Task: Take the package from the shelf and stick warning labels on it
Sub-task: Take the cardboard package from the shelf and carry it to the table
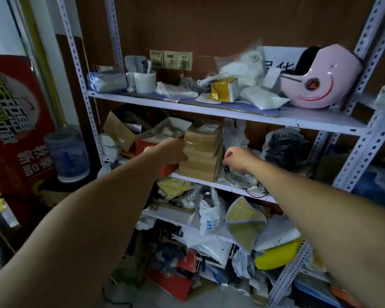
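Blue water jug (pixel 67 153) far left, beside the white slotted-steel shelf (pixel 302 123). Your left hand (pixel 165 152) presses flat against the left side of the taped brown cardboard package (pixel 201 150) on the middle tier. Your right hand (pixel 236 157), fingers curled, sits just right of it; contact unclear.

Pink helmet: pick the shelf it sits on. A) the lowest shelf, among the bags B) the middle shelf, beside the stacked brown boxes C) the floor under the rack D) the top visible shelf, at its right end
D: the pink helmet rests at the right end of the top visible shelf, above the stacked brown boxes that sit one level lower.
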Available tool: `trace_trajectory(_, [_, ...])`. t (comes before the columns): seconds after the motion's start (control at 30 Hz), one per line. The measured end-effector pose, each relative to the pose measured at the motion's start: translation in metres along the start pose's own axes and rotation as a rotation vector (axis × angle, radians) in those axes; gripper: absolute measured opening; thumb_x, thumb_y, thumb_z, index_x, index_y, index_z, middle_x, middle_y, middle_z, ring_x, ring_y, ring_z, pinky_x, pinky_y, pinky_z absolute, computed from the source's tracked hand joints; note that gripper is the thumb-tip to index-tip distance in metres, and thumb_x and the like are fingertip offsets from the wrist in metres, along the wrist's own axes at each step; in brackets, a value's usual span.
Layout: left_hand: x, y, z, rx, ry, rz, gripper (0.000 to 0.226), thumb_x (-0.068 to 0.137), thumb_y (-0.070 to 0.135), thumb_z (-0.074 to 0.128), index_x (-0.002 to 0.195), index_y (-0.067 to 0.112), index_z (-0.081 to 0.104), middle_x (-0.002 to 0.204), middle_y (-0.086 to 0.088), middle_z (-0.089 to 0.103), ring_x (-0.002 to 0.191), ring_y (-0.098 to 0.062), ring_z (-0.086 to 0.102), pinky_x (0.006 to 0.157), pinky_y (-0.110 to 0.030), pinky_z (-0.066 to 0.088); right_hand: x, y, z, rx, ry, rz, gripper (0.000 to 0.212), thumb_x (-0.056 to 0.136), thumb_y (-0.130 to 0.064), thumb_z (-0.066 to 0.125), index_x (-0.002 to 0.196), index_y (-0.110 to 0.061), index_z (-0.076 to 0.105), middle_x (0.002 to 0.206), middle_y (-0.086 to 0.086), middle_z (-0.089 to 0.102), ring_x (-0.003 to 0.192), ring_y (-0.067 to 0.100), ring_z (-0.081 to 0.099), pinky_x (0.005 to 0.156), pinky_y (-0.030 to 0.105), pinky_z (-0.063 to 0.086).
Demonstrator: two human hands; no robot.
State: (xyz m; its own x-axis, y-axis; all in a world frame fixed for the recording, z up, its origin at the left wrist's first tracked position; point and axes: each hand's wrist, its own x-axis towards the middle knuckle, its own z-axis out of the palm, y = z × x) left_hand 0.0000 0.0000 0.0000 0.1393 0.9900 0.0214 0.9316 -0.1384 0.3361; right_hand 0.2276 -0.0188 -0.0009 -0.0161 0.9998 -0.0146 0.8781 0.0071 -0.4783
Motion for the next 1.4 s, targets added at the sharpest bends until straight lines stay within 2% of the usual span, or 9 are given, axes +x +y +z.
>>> trace_trajectory(0.17, [0.061,0.0,0.004,0.096,-0.002,0.016,0.077,0.081,0.042,0.07,0.147,0.024,0.035,0.143,-0.016,0.047,0.125,-0.035,0.051,0.1,-0.047,0.048,0.07,0.009,0.013,0.058,0.014,0.02,0.031,0.089,-0.034,0.062,0.112,-0.013,0.06,0.106,0.012,0.066,0.101,0.032,0.064,0.069,0.033,0.042])
trace_trajectory(0.3, [0.121,-0.004,0.017,0.011,0.03,-0.013,0.096,0.077,0.042,0.076,0.153,0.025,0.019,0.152,-0.02,0.033,0.136,-0.04,0.04,0.105,-0.052,0.043,0.134,0.022,0.025,0.192,0.056,0.017,0.058,0.088,-0.037,0.067,0.138,-0.017,0.045,0.126,0.012,0.062,0.103,0.03,0.062,0.082,0.036,0.053])
trace_trajectory(0.47, [0.178,-0.015,0.036,-0.063,0.104,0.054,0.104,0.064,0.043,0.086,0.148,0.026,0.026,0.145,-0.014,0.043,0.134,-0.037,0.042,0.106,-0.05,0.042,0.197,0.026,0.035,0.242,0.048,-0.029,0.104,0.073,-0.049,0.08,0.155,-0.032,0.018,0.144,0.008,0.051,0.122,0.032,0.057,0.094,0.035,0.051])
trace_trajectory(0.67, [0.224,-0.021,0.032,-0.18,0.024,0.148,0.101,0.059,0.037,0.088,0.147,0.028,0.039,0.132,0.0,0.059,0.115,-0.018,0.06,0.094,-0.033,0.052,0.267,0.036,0.055,0.442,-0.085,-0.167,0.142,0.026,-0.066,0.09,0.149,-0.035,0.028,0.139,-0.004,0.058,0.129,0.019,0.054,0.111,0.044,0.044])
trace_trajectory(0.77, [0.234,-0.029,0.034,-0.24,0.032,0.14,0.102,0.058,0.034,0.09,0.147,0.034,0.04,0.124,-0.006,0.067,0.096,-0.019,0.067,0.072,-0.029,0.056,0.258,0.023,0.055,0.476,-0.041,-0.147,0.135,0.036,-0.054,0.096,0.15,-0.027,0.03,0.137,-0.008,0.056,0.126,0.016,0.053,0.109,0.036,0.044])
trace_trajectory(0.87, [0.225,-0.035,0.036,-0.303,0.064,0.141,0.106,0.054,0.035,0.092,0.147,0.034,0.041,0.129,-0.002,0.065,0.109,-0.018,0.064,0.083,-0.026,0.052,0.241,0.015,0.058,0.504,-0.009,-0.13,0.116,0.056,-0.031,0.095,0.152,-0.021,0.03,0.138,-0.008,0.052,0.127,0.013,0.048,0.109,0.03,0.041])
trace_trajectory(1.0, [0.186,-0.043,0.043,-0.431,0.139,0.157,0.105,0.051,0.031,0.093,0.145,0.031,0.046,0.119,0.005,0.065,0.106,-0.011,0.06,0.087,-0.019,0.047,0.204,0.007,0.064,0.501,0.019,-0.124,0.122,0.052,-0.046,0.093,0.154,-0.027,0.028,0.151,-0.001,0.046,0.137,0.018,0.045,0.112,0.033,0.039])
trace_trajectory(1.17, [0.114,-0.06,0.056,-0.65,0.218,0.177,0.099,0.05,0.027,0.096,0.138,0.031,0.052,0.123,0.018,0.058,0.11,0.0,0.055,0.08,0.006,0.038,0.13,-0.008,0.081,0.403,0.101,-0.156,0.119,0.057,-0.056,0.088,0.154,-0.039,0.021,0.16,-0.009,0.032,0.145,0.012,0.033,0.116,0.037,0.036])
trace_trajectory(1.4, [-0.013,-0.074,0.101,-0.767,0.275,0.188,0.093,0.052,0.044,0.09,0.136,0.043,0.048,0.149,0.01,0.047,0.134,-0.009,0.049,0.104,-0.04,0.051,0.006,-0.012,0.119,0.513,0.152,-0.178,0.119,0.05,-0.063,0.085,0.15,-0.048,0.023,0.156,-0.025,0.028,0.141,-0.009,0.027,0.112,0.016,0.03])
